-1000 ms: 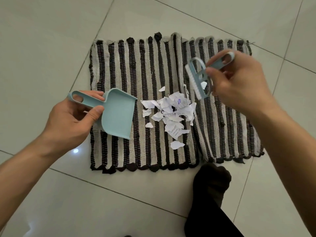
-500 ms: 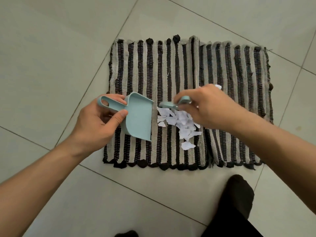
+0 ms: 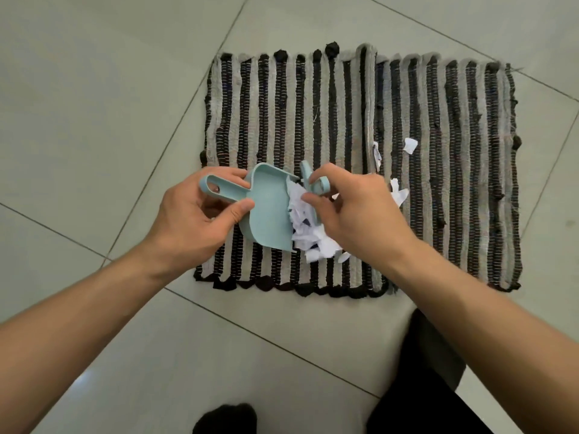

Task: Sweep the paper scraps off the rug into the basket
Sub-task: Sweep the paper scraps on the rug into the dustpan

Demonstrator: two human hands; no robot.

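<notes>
A striped black-and-beige rug (image 3: pixel 438 126) lies on the tiled floor. My left hand (image 3: pixel 188 220) grips the handle of a light blue dustpan (image 3: pixel 269 208), whose mouth faces right on the rug. My right hand (image 3: pixel 360 214) holds a small light blue brush (image 3: pixel 313 181) right against the pan's mouth. A heap of white paper scraps (image 3: pixel 308 233) is bunched at the pan's lip, partly inside it. A few loose scraps lie further right: one (image 3: pixel 410 145) well apart, another (image 3: pixel 398 191) beside my right hand. No basket is in view.
Pale floor tiles (image 3: pixel 94 89) surround the rug. My dark-clothed leg (image 3: pixel 419 386) and a dark sock toe (image 3: pixel 225 418) are at the bottom of the view, just in front of the rug's near edge.
My right hand brought the brush down from above the rug and swept left, pushing the scrap pile up against and into the dustpan. A few scraps stayed behind on the right.
</notes>
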